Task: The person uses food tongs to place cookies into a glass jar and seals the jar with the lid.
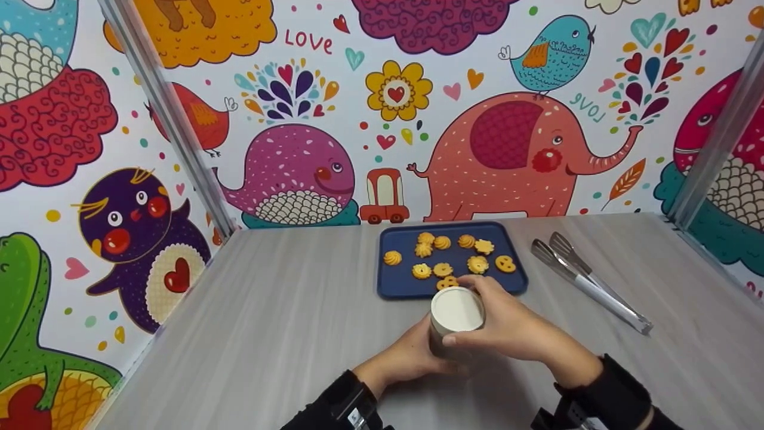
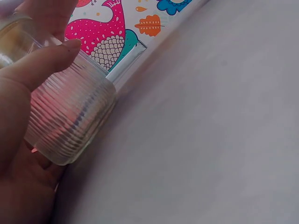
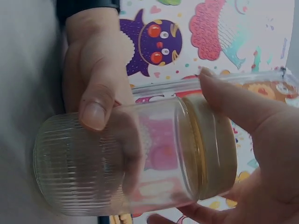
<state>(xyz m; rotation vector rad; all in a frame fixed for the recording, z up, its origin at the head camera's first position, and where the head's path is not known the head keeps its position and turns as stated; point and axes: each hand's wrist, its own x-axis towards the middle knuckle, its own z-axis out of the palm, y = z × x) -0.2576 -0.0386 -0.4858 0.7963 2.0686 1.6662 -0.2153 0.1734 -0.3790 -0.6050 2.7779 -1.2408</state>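
Note:
A clear glass jar with a ribbed lower half and a cream lid stands between the hands, close to the tabletop. The left hand grips the jar's body, its thumb across the glass in the right wrist view. From the other side the right hand holds the lid, thumb and fingers spread round its rim. The lid sits on the jar's mouth. Through the glass, the printed wall behind shows. Just beyond the hands lies a blue tray with several cookies; one pretzel-shaped cookie is partly hidden by the right hand.
To the right of the tray, metal tongs lie spread on the grey wood-look table. Walls with cartoon animals rise at the back and sides, with metal posts at the corners.

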